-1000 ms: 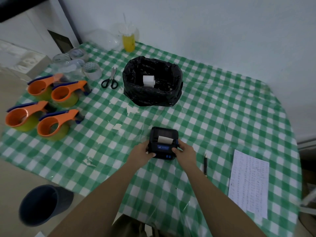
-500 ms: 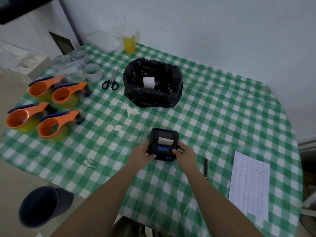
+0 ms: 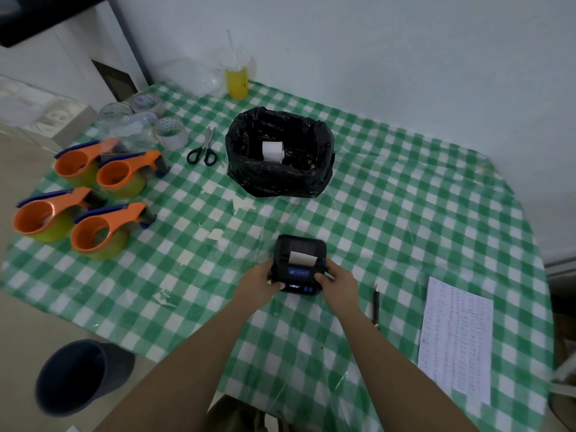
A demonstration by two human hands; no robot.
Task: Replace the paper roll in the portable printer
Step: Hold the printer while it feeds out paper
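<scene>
A small black portable printer (image 3: 300,265) lies on the green checked tablecloth (image 3: 405,219) in front of me. Its lid looks closed, and a short strip of white paper (image 3: 301,257) sticks out of the top. My left hand (image 3: 261,279) grips the printer's left side. My right hand (image 3: 338,281) grips its right side, thumb on the front panel. Farther back, a white paper roll (image 3: 272,151) lies inside a bin lined with a black bag (image 3: 279,179).
Several orange tape dispensers (image 3: 103,210) sit at the left, with tape rolls (image 3: 170,132) and scissors (image 3: 204,149) behind them. A pen (image 3: 376,304) and a printed sheet (image 3: 456,341) lie to the right. A yellow drink cup (image 3: 237,77) stands by the wall. A dark bucket (image 3: 73,377) is on the floor.
Both hands stay on the printer's sides; the grip has barely shifted. The printer and the roll in the bin have not moved.
</scene>
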